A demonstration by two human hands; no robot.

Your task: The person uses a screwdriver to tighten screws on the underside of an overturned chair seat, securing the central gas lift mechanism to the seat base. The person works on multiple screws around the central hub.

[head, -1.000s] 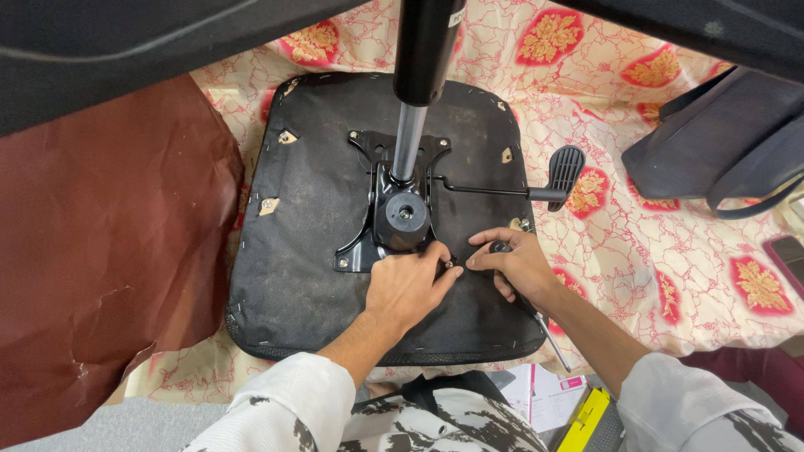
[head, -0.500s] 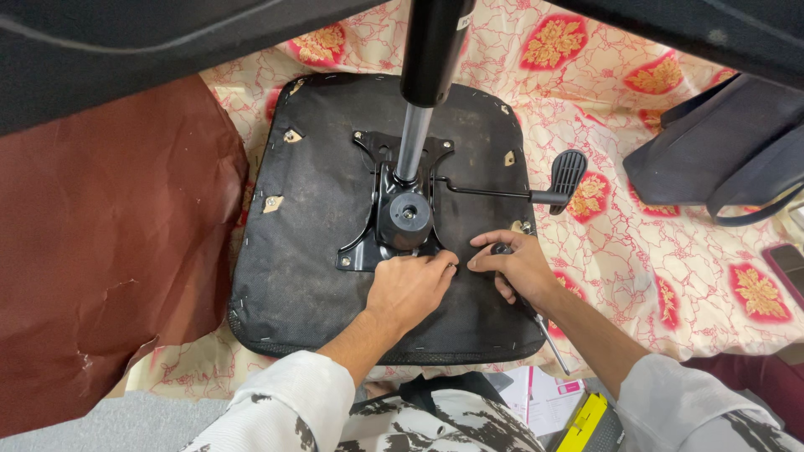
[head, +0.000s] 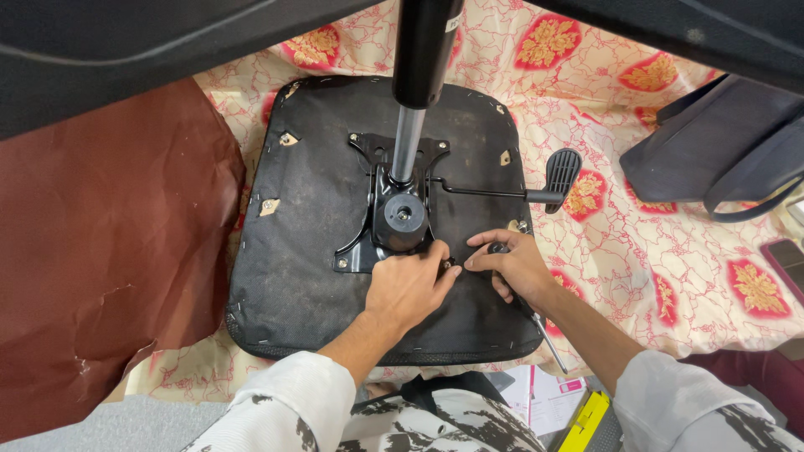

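An upturned black chair seat (head: 310, 251) lies on a patterned cloth, with a black metal mechanism plate (head: 389, 205) bolted to its underside and a gas-lift column (head: 410, 100) rising from it. My left hand (head: 406, 289) rests on the seat at the plate's near right corner, fingertips pinching a small bolt (head: 448, 264). My right hand (head: 515, 268) is closed around a black-handled tool (head: 536, 322) whose shaft runs back under my wrist; its tip meets the same bolt spot. A lever with a black paddle handle (head: 561, 172) sticks out to the right.
The floral cream and red cloth (head: 636, 251) covers the floor. Brown sheet material (head: 109, 259) lies at the left, a dark bag (head: 712, 159) at the right, a phone (head: 783, 259) at the right edge. Papers and a yellow object (head: 582, 414) lie near my knees.
Both hands stay at the plate's near right corner; the fingers have shifted slightly around the bolt. The view has barely moved.
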